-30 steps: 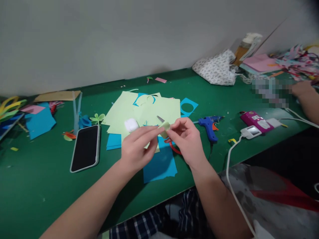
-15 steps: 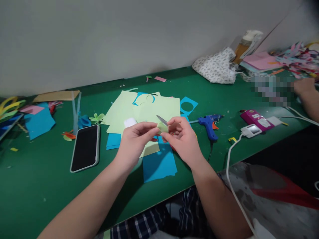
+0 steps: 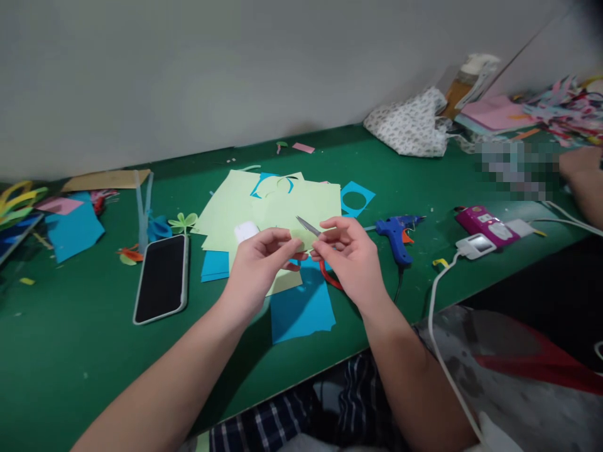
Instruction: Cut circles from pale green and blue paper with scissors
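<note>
My left hand (image 3: 258,267) pinches a small folded piece of light green paper (image 3: 299,236) above the table. My right hand (image 3: 351,257) is closed on red-handled scissors (image 3: 325,271), and also touches the paper with its fingertips. The scissors' grey blades (image 3: 307,226) stick up to the left behind the paper. Beneath both hands lie light green sheets (image 3: 282,204) and blue sheets (image 3: 301,311) on the green table (image 3: 85,351).
A phone (image 3: 162,276) lies face up on the left, a white earbud case (image 3: 245,231) just behind my left hand. A blue glue gun (image 3: 396,233), a magenta device (image 3: 485,224) and a white charger with cable (image 3: 473,246) lie to the right. Another person's hand (image 3: 581,172) rests far right among paper scraps.
Both hands have drawn slightly closer together and turned the small green piece. The scissor blades now point up beside it. The view has shifted slightly.
</note>
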`<action>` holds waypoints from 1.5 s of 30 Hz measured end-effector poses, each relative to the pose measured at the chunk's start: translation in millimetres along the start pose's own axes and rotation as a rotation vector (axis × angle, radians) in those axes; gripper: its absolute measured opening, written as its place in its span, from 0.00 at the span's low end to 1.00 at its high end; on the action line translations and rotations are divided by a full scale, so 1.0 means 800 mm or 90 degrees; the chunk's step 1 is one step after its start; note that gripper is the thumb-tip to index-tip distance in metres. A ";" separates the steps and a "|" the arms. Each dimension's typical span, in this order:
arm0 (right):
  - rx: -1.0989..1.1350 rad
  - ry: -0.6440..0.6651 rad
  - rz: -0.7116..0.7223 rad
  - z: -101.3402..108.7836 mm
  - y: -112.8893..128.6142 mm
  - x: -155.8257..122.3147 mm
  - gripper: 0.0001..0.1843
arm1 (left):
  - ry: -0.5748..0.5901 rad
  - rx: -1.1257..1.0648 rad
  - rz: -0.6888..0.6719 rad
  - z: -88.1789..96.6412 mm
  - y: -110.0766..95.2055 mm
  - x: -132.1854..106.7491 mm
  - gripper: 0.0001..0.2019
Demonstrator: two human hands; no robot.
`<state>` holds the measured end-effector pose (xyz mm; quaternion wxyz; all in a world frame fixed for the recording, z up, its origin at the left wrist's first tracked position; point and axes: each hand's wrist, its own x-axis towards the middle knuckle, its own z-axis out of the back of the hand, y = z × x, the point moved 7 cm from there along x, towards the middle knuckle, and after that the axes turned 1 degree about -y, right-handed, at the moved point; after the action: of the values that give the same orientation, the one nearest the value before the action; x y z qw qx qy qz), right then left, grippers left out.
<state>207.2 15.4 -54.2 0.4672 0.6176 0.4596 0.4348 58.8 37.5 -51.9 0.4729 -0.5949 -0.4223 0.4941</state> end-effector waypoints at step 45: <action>-0.238 0.265 0.079 -0.064 -0.016 -0.062 0.74 | -0.178 -0.033 -0.310 0.061 -0.113 -0.065 0.18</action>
<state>146.0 -22.1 -62.7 0.4410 0.4454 0.4188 0.6571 -0.5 12.1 43.3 0.4998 -0.4139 -0.6262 0.4322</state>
